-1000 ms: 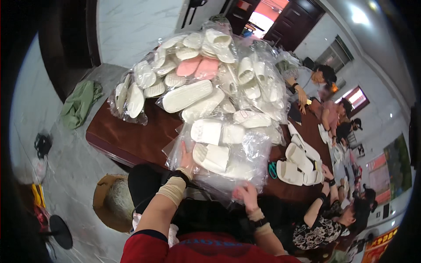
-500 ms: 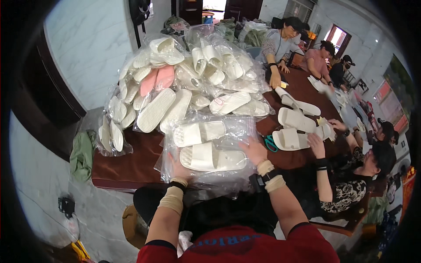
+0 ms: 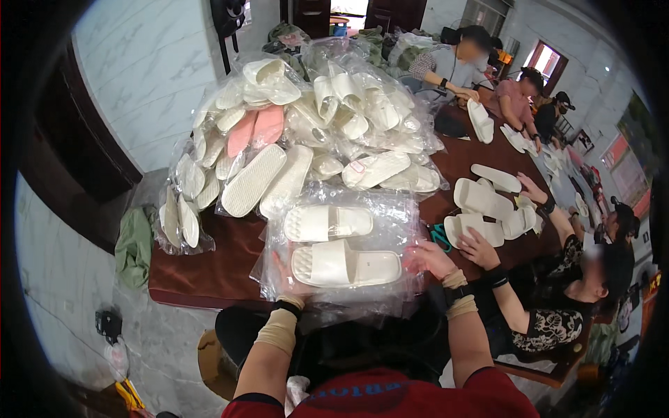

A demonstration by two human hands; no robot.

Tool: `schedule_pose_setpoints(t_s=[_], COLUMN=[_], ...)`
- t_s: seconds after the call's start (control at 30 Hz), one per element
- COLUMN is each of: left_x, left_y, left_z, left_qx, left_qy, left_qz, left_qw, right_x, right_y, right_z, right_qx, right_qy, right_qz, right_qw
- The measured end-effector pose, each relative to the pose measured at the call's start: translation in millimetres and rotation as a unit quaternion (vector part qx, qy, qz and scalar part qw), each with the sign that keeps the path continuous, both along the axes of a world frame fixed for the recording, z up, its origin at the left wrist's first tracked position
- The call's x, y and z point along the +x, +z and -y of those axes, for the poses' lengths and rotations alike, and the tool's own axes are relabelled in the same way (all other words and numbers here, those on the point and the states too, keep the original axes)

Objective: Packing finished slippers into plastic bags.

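Two white slide slippers lie side by side in front of me, the far slipper (image 3: 327, 223) and the near slipper (image 3: 346, 265), toes to the left. A clear plastic bag (image 3: 380, 197) spreads around them; whether both are fully inside it I cannot tell. At the bag's left end, beside the near slipper's toe, my left hand (image 3: 291, 276) holds the plastic, its fingers partly hidden by film. My right hand (image 3: 432, 259) grips the bag's right edge, near the slipper's heel, with fingers bent around the film.
A tall heap of bagged white slippers (image 3: 380, 132), with a pink pair (image 3: 256, 129), stands behind the bag. Green-handled scissors (image 3: 440, 238) lie to the right. A co-worker's hand (image 3: 479, 249) rests on loose white slippers close by. The brown table (image 3: 202, 275) ends near me.
My right hand has moved right and down, from beside the slipper's heel to the bag's right edge. On the right, co-workers' hands have shifted; one now holds up a white slipper.
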State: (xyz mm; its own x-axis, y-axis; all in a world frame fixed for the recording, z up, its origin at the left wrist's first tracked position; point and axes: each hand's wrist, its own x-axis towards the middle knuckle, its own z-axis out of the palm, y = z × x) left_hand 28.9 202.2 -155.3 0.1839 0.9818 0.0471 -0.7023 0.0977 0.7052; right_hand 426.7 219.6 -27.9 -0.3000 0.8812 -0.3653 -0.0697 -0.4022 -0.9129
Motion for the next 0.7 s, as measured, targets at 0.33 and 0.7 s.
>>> schedule_pose_setpoints(t_s=[0.33,0.7], left_x=[-3,-7], left_y=[6,15], left_z=[-4,-9], left_qx=[0.197,0.19], left_qy=[0.139,0.116], left_qz=[-0.806,-0.83], left_qw=[0.54,0.511], right_x=[-19,-176], right_y=[-15,-58], right_z=[-37,-87], right_qx=[0.08,0.472], right_qy=[0.087,0.199], right_qz=[0.022,0.377], right_qw=[0.993,0.772])
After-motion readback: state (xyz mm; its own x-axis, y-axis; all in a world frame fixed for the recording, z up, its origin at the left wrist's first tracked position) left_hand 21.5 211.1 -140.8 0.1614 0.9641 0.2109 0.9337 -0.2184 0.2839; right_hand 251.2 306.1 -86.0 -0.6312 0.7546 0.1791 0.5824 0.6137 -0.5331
